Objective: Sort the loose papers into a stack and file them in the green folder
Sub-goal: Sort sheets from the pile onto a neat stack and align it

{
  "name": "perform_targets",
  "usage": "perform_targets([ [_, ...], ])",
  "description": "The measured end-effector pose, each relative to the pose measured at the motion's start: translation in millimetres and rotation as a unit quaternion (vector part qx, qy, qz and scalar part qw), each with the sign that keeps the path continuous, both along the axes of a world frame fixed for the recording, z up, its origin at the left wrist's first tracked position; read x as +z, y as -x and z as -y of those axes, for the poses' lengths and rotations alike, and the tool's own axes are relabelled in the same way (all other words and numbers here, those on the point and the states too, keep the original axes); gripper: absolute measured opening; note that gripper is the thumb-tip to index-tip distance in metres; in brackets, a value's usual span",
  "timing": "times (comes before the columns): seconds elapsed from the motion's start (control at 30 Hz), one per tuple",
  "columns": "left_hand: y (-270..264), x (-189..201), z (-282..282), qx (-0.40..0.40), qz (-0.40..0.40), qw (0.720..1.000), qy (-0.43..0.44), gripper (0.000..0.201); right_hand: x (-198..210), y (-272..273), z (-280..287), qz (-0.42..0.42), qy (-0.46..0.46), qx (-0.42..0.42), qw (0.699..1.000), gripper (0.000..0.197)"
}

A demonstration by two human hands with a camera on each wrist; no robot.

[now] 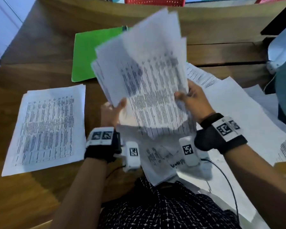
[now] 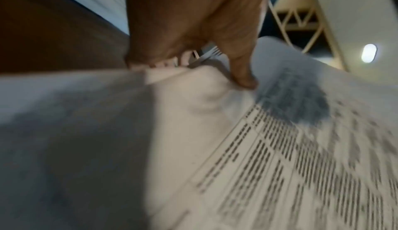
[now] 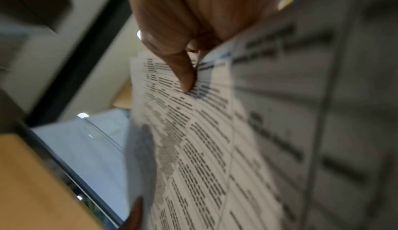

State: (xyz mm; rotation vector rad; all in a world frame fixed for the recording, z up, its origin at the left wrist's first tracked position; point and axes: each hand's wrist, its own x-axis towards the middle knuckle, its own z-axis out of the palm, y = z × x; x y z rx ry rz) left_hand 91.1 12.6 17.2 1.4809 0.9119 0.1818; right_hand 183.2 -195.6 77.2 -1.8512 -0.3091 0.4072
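Observation:
Both hands hold a fanned bundle of printed papers (image 1: 149,76) tilted up above the table. My left hand (image 1: 113,109) grips its lower left edge, thumb on the front sheet. At the lower right edge my right hand (image 1: 191,96) pinches the same bundle. The left wrist view shows the thumb (image 2: 243,77) pressing the papers (image 2: 280,148); the right wrist view shows a thumb (image 3: 185,77) on the printed sheet (image 3: 204,140). The green folder (image 1: 92,53) lies shut on the table behind the bundle, partly hidden by it.
A squared stack of printed sheets (image 1: 48,128) lies on the wooden table (image 1: 31,195) at the left. Loose sheets (image 1: 238,113) spread over the right side and under my wrists. A raised wooden ledge (image 1: 221,30) runs along the back.

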Motion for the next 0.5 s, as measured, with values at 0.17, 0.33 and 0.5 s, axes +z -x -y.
perform_targets([
  [0.17, -29, 86, -18, 0.090, 0.297, 0.945, 0.101, 0.006, 68, -14, -7, 0.157, -0.146, -0.008, 0.977, 0.022],
  [0.33, -21, 125, -25, 0.039, 0.394, 0.918, 0.034, 0.014, 73, -13, -17, 0.208, -0.208, -0.030, 0.955, 0.026],
  [0.5, -8, 122, -23, -0.024, 0.369, 0.929, -0.037, 0.075, 58, -1, -27, 0.140, -0.248, -0.059, 0.957, 0.041],
])
